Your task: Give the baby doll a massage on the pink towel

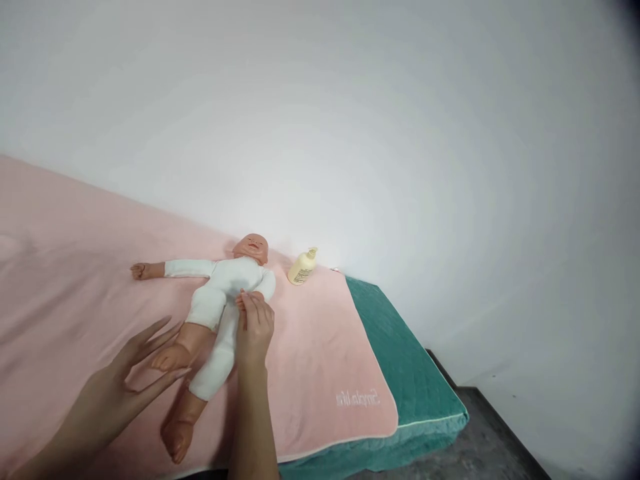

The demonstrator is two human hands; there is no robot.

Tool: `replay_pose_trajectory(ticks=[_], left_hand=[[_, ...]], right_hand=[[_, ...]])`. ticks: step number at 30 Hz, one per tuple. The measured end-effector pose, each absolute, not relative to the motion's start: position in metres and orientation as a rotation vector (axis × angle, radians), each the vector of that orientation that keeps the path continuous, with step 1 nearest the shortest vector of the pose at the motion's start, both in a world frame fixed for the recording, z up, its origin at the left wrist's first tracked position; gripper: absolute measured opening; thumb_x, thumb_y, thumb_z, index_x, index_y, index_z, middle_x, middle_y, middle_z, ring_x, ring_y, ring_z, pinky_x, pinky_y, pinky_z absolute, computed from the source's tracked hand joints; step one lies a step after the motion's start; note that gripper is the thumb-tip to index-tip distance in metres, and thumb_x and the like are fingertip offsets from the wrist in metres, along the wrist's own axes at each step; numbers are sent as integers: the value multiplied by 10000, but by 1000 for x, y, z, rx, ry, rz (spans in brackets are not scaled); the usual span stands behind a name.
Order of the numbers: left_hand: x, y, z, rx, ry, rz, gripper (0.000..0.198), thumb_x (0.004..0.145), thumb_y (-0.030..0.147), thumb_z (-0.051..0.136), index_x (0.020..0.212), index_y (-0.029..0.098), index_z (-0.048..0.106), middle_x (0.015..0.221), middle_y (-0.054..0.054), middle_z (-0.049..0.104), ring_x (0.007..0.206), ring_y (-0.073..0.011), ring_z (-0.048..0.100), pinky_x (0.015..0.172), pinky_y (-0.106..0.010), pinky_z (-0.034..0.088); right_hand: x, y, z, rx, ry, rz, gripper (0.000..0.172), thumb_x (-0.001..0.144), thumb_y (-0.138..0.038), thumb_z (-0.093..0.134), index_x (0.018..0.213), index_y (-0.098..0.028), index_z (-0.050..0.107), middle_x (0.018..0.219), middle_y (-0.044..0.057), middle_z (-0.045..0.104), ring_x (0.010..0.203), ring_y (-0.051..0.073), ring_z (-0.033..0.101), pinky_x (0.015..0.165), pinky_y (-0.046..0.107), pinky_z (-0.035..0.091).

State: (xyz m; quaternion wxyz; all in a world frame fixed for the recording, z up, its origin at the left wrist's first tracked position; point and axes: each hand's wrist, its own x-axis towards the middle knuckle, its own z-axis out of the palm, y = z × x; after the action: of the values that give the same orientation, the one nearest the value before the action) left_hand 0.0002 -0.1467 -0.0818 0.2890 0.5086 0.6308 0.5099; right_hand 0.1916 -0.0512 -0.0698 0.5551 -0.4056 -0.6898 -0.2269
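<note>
A baby doll (239, 273) with a white cloth body and hard brown-pink head, hands and feet lies on its back on a pink blanket (320, 353). My left hand (133, 373) is open around the doll's nearer-left foot (175, 357), thumb below it and fingers spread above; whether they touch it I cannot tell. Over the doll's belly, my right hand (256, 323) is closed with its fingertips on the doll's hand (241, 302), whose arm is bent inward. The doll's other arm (187, 268) stretches out to the left. Its second foot (179, 430) points toward me.
A cream pump bottle (303, 268) leans on the blanket right of the doll's head. Under the blanket is a green quilted mattress (400, 353), its edge showing at the right. A white wall (320, 120) rises behind. Grey floor (485, 433) shows at lower right.
</note>
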Motion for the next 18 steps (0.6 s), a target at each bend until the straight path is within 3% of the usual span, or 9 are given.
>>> replay_pose_trajectory(ticks=[2,5,12,18], left_hand=[[-1,-140,-81,1373,1714,1335,671,687,607,710,1318,471,526,1233,60,688,1066,-391,679,816,-535,609],[0,-131,-69,1414,1710,1264,796,652,644,688,1382,439,444,1282,42,670,1131,-375,661,893,-523,603],[1,-122,-53,1385,1596,1305,828,649,665,690,1394,435,410,1335,16,642,1250,-315,597,966,-501,563],[-7,-141,-69,1426,1671,1303,742,634,648,712,1322,493,479,1261,32,679,1149,-378,650,926,-575,593]], right_hand=[[192,-52,-70,-948,-1702,-495,252,1033,-202,476,1071,-185,724,1021,18,787,942,144,733,867,270,534],[196,-54,-70,-966,-1766,-418,297,1050,-231,433,1086,-187,725,1060,11,783,952,146,729,864,288,531],[197,-55,-72,-1013,-1793,-326,324,1049,-245,412,1113,-199,726,1081,15,778,991,157,719,890,314,528],[205,-59,-66,-1127,-1572,-251,325,1032,-277,426,1152,-183,712,1100,65,769,1018,170,716,910,312,529]])
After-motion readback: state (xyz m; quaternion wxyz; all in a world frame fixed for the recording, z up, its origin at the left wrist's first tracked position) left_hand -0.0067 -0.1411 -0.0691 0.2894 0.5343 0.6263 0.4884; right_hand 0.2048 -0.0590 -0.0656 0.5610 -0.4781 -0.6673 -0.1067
